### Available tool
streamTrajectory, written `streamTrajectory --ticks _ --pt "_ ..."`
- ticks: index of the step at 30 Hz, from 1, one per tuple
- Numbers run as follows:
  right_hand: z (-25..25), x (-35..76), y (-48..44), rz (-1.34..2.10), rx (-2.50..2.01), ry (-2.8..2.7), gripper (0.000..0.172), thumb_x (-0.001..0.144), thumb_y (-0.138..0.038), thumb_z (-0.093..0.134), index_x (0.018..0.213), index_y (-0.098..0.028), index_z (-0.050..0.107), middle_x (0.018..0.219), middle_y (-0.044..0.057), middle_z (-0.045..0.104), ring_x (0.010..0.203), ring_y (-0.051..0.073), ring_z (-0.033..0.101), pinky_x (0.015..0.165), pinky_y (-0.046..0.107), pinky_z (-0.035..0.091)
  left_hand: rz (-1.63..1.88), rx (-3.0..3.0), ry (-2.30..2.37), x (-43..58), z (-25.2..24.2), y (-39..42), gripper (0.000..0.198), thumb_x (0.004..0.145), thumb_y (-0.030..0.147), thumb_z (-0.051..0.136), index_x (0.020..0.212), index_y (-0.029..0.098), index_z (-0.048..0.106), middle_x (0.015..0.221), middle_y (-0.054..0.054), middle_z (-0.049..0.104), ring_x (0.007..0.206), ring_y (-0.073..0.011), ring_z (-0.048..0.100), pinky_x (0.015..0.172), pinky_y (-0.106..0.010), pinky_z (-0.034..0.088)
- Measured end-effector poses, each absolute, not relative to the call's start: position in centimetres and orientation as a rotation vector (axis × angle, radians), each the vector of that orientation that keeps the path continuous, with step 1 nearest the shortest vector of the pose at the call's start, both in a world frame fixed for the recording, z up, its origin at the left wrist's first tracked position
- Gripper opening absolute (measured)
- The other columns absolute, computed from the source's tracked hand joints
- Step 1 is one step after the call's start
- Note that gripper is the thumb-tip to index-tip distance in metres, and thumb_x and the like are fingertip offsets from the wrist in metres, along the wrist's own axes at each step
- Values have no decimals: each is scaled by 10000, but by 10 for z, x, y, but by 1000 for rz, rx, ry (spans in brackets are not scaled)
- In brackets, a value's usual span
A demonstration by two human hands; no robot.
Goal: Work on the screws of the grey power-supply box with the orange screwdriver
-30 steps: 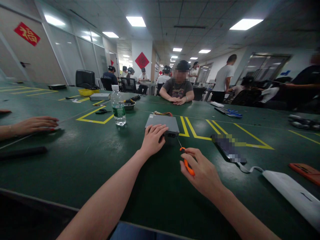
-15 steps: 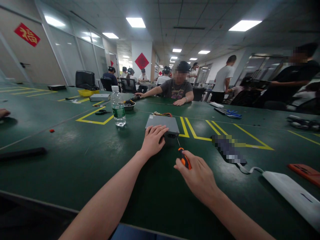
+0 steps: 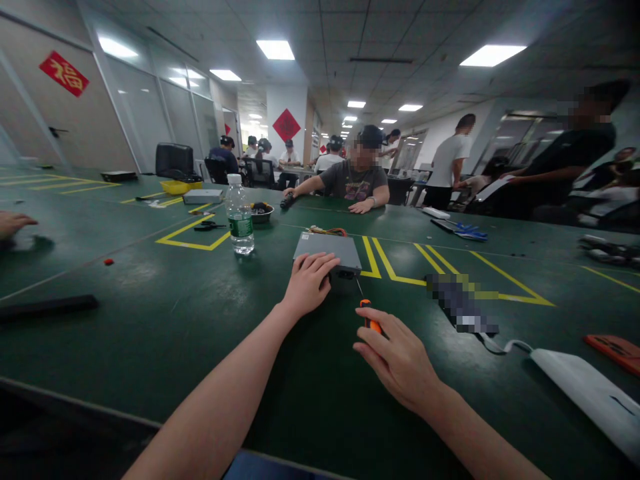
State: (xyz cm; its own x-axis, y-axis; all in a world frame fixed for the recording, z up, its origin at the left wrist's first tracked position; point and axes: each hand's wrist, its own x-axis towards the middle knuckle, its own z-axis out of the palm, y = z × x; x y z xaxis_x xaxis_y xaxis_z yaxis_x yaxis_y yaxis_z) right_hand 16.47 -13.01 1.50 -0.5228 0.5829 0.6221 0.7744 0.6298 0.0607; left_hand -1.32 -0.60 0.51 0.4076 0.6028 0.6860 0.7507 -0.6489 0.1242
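A grey metal computer power supply unit (image 3: 327,248) lies on the green table, with coloured wires (image 3: 327,231) at its far side. My left hand (image 3: 309,283) grips its near left part, fingers over the top and thumb low at the front. Just right of it, my right hand (image 3: 397,350) holds a screwdriver (image 3: 370,317) by its orange and black handle. The thin shaft points up to the unit's front right corner, beside the dark socket. Whether the tip sits in a screw is too small to tell.
A water bottle (image 3: 241,223) stands left of the unit, a metal bowl (image 3: 262,212) behind it. On the right lie a white power bank (image 3: 583,387), a blurred dark device (image 3: 460,303) and an orange phone (image 3: 615,352). A person (image 3: 357,177) sits opposite.
My right fingers have loosened and shifted along the screwdriver handle. My left hand stays on the unit. The person opposite has moved a dark item to the right, away from the bowl.
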Motion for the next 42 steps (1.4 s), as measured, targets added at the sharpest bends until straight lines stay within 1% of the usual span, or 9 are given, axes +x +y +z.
streamTrajectory --ticks 3,7,13,22,27,30,34,39,42 --pt "14 165 -132 -327 -1083 -2284 250 882 -245 381 1075 -153 509 1205 154 493 1023 212 537 773 348 497 -1057 -2461 -1204 -13 5 -6 483 802 149 441 1253 320 436 1305 30 492 1220 -173 400 1045 -394 227" --pt "14 167 -129 -558 -982 -2239 348 873 -245 428 1202 -135 458 1199 164 534 948 211 588 739 335 509 -1058 -2470 -1210 -13 5 -6 485 803 150 435 1258 320 432 1310 28 488 1226 -177 394 1046 -397 225" --pt "12 170 -125 -953 -1008 -2169 235 843 -194 495 1054 -140 582 992 165 632 757 197 611 659 321 492 -1084 -2464 -1198 -13 5 -7 468 805 145 427 1243 311 439 1308 38 488 1223 -168 396 1050 -389 217" --pt "4 169 -123 -1054 -1167 -2228 203 849 -90 426 950 -159 589 930 110 598 717 157 560 636 272 449 -1060 -2463 -1218 -13 5 -6 450 815 154 422 1240 303 440 1317 43 477 1231 -167 384 1056 -385 205" --pt "10 170 -121 -1154 -1170 -2113 109 840 -192 514 930 -189 576 845 51 595 608 109 509 563 236 387 -1067 -2463 -1210 -13 4 -5 445 819 155 413 1237 303 445 1315 40 480 1230 -173 383 1054 -394 203" --pt "12 165 -121 -1097 -1158 -2062 85 845 -236 508 880 -178 559 892 79 565 621 110 504 551 233 381 -1081 -2463 -1200 -13 4 -5 451 812 153 425 1236 305 444 1311 43 483 1224 -170 388 1055 -391 199" --pt "11 160 -122 -958 -1076 -2076 122 837 -177 443 899 -118 530 947 156 524 655 135 520 547 245 420 -1084 -2461 -1197 -13 3 -4 450 809 150 429 1231 305 448 1306 46 487 1220 -166 390 1052 -384 197" --pt "11 166 -122 -1016 -995 -2213 219 843 -104 411 1005 -174 541 1000 136 552 716 153 549 608 268 442 -1074 -2458 -1205 -13 4 -5 458 807 145 430 1236 304 442 1308 46 487 1223 -165 388 1050 -384 197" --pt "11 167 -123 -973 -1014 -2199 171 845 -134 460 978 -169 561 1026 139 559 735 153 555 625 262 445 -1061 -2457 -1210 -13 4 -5 456 810 144 425 1237 301 442 1312 40 483 1226 -170 386 1051 -388 197"
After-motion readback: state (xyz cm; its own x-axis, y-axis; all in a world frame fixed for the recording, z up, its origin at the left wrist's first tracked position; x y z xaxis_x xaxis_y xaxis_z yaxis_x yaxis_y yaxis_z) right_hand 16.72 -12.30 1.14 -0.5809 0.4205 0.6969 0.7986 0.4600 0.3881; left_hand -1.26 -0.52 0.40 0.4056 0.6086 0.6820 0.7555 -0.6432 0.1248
